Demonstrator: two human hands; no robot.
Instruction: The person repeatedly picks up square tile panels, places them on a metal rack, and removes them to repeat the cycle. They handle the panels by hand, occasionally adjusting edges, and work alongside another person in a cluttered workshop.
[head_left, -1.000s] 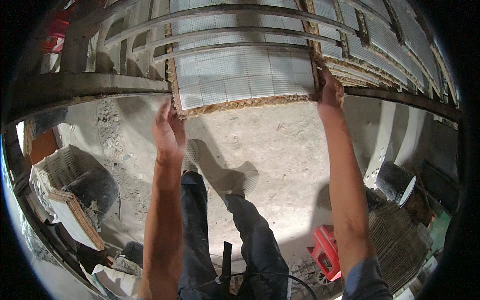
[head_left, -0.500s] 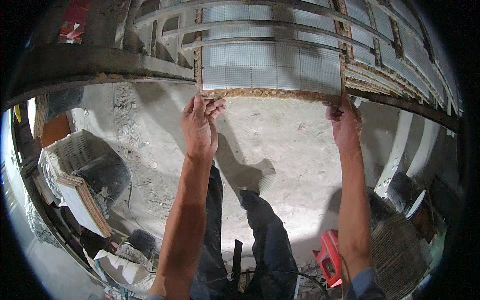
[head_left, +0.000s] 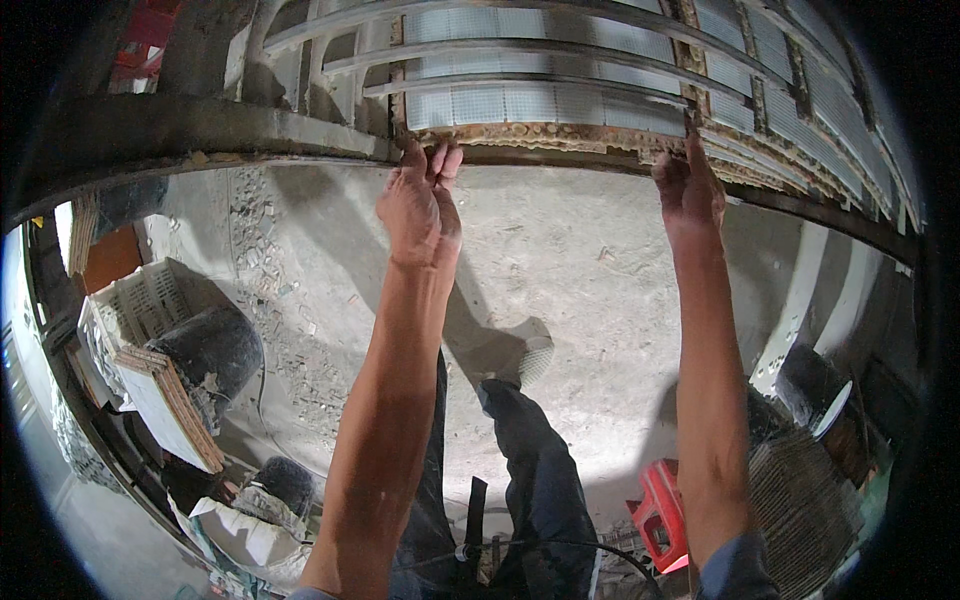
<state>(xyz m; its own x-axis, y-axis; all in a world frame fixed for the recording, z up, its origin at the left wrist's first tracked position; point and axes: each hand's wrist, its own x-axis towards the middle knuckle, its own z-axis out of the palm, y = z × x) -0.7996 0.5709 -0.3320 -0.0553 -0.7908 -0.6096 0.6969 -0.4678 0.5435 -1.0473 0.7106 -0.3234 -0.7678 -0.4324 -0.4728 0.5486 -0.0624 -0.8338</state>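
Note:
A rectangular panel [head_left: 530,103] with a white gridded face and a brown, crusted edge lies under grey metal rails at the top of the head view. My left hand [head_left: 420,205] is at its near left corner, fingers bent against the edge. At the near right corner, my right hand [head_left: 692,185] grips the edge with the fingers curled. Both arms reach straight forward. The far part of the panel is partly covered by the rails, and the undersides of my fingers are hidden.
Curved metal rails [head_left: 530,83] cross above the panel, and similar panels [head_left: 765,165] are stacked to the right. On the left stand a white crate [head_left: 125,300], a dark bucket [head_left: 215,350] and layered boards [head_left: 165,405]. A red plastic object [head_left: 660,510] sits by my right forearm. Rubble lies on the floor.
The panel has slid away from me, farther under the rails, so less of its near face shows. Both hands moved forward with it, the left also slightly to the right.

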